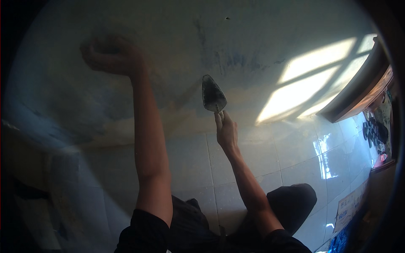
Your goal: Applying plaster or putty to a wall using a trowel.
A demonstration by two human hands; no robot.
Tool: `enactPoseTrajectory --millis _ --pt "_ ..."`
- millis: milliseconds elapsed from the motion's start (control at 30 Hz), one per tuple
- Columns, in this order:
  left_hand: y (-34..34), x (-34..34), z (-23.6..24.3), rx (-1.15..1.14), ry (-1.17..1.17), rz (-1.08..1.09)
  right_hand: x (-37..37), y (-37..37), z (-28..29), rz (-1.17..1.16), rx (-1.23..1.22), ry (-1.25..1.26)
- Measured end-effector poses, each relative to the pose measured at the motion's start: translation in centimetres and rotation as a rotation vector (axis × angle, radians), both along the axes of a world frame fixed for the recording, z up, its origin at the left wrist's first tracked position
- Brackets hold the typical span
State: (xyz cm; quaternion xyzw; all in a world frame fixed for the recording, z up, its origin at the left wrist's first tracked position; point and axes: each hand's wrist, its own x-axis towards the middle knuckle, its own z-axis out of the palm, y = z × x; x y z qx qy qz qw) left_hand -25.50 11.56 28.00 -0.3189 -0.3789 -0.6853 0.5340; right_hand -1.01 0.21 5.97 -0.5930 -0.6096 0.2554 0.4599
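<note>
Head view looks down along both our forearms toward a wall (177,55) that is patchy grey and bluish above, with white tiles (253,160) covering its lower part. Our right hand (226,130) is closed around the handle of a pointed trowel (213,95), whose dark, mortar-smeared blade stands tip upward just above the fingers, right against the bare wall over the top edge of the tiling. Our left hand (112,55) is raised higher and further left, curled and pressed to the wall; it is dim there, so we cannot tell whether it holds anything, though it looks empty. Slanted sunlight (312,80) falls across the wall to the right of the trowel, beside a wooden frame (358,92). Dark clothing shows at the lower edge.
</note>
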Motion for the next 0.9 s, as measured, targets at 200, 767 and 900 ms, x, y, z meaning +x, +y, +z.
enactPoseTrajectory --millis 200,767,900 --pt "0.2 -0.6 0.1 0.001 0.001 0.028 0.6 0.1 1.1 0.044 -0.044 -0.022" --pt "-0.1 -0.7 -0.2 -0.034 -0.03 -0.027 0.7 0.5 0.8 0.091 -0.093 -0.022" --pt "0.2 -1.7 0.1 0.005 -0.003 0.071 0.1 1.3 3.0 0.078 -0.004 0.062"
